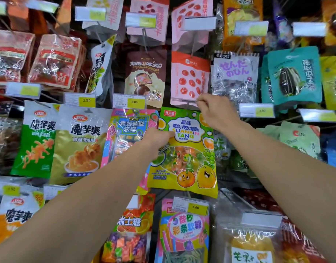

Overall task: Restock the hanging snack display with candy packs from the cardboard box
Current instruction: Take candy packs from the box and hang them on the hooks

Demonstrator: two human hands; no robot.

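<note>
Crowded snack pegboard (114,80). I see left hand (155,138) gripping green-yellow glossy candy pack (184,154) mid-display; right hand (213,109) pinches metal peg (184,100). Light, floppy, slick: hold near top hole.

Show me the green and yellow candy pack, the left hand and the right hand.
green and yellow candy pack (184,149): head view, middle of its front.
left hand (156,138): head view, back of hand.
right hand (215,111): head view, back of hand.
</note>
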